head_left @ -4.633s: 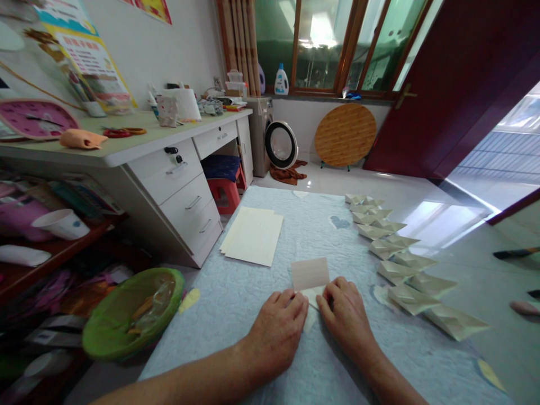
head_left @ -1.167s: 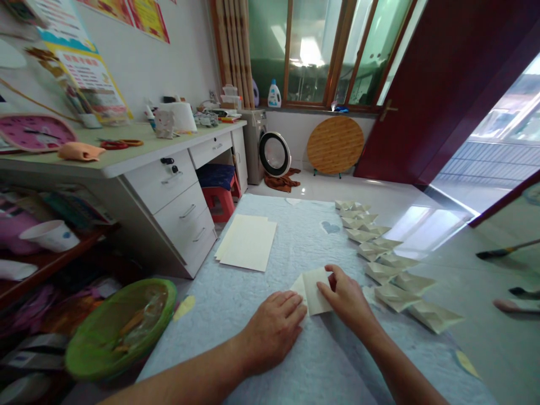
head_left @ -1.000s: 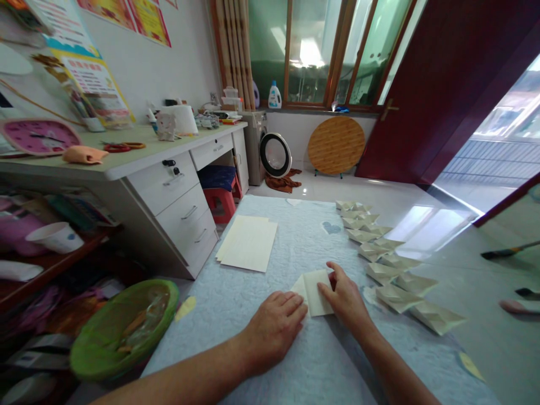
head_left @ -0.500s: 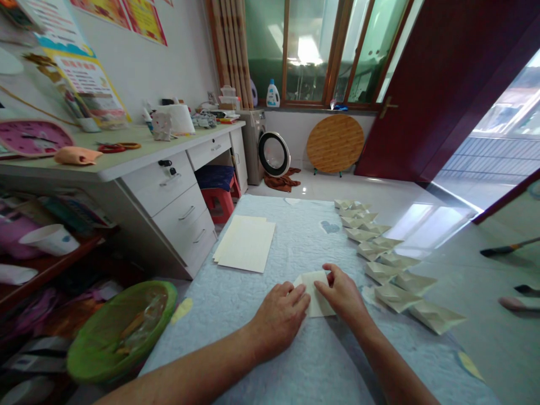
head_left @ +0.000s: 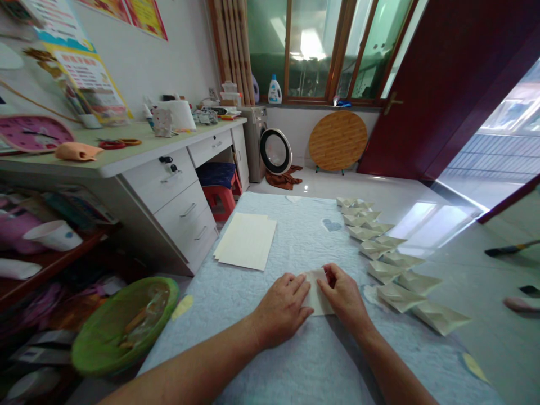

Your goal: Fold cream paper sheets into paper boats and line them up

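Observation:
A small folded piece of cream paper (head_left: pixel 319 301) lies on the blue quilted cloth (head_left: pixel 304 360) between my hands. My left hand (head_left: pixel 283 308) rests on its left part, fingers laid flat and thumb apart, covering that side. At the paper's right side, my right hand (head_left: pixel 342 293) pinches the edge between thumb and fingers; its upper right corner is partly hidden. Several folded paper boats (head_left: pixel 400 296) stand in rows along the right side of the cloth. Farther left lies a small stack of flat cream paper sheets (head_left: pixel 248 241).
A green basket (head_left: pixel 90 323) with plastic wrapping inside stands on the floor at left, beside a shelf with a paper cup (head_left: pixel 54 235). The white desk (head_left: pixel 169 183) holds scissors (head_left: pixel 118 143) and a pink clock (head_left: pixel 36 133). A red stool (head_left: pixel 219 197) is under the desk.
The paper has been turned and a flap folded over. My left hand has shifted up and right onto the paper, its thumb now spread; my right hand stays at the right edge.

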{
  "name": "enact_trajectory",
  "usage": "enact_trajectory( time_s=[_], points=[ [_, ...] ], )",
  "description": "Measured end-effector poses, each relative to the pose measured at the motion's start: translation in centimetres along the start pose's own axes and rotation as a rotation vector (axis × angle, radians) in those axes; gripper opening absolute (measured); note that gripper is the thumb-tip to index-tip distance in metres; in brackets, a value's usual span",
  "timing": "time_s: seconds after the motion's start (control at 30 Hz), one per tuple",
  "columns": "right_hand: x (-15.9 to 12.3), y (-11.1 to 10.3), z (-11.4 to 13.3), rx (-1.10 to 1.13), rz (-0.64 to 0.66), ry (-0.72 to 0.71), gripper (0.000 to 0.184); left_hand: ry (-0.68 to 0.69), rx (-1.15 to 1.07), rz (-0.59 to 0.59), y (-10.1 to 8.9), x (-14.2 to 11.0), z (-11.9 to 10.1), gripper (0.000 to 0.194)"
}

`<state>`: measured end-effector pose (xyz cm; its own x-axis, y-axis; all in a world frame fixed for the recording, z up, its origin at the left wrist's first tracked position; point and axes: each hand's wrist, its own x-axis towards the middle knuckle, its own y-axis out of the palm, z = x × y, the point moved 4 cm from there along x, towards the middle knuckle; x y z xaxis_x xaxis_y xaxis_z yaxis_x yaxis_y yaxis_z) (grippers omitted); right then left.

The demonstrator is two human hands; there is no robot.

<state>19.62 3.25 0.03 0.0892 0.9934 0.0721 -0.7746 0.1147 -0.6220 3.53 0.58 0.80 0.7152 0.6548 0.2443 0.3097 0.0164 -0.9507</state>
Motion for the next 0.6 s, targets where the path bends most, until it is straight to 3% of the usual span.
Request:
enact_trajectory(
  time_s=[0.1, 0.37, 0.6],
  points=[
    [-0.2, 0.2, 0.4, -0.047, -0.015, -0.078, 0.008, 0.0, 0.027, 0.002, 0.2, 0.4, 0.1, 0.025],
    [-0.8, 0.9, 1.3, -0.15, -0.03, -0.32, 0.014, -0.043, -0.003, 0.016, 0.6, 0.2, 0.4, 0.043],
    [-1.5, 0.8, 1.5, -0.226, -0.007, -0.447, 0.022, -0.012, 0.023, 0.001, 0.5, 0.2, 0.4, 0.032]
  ],
)
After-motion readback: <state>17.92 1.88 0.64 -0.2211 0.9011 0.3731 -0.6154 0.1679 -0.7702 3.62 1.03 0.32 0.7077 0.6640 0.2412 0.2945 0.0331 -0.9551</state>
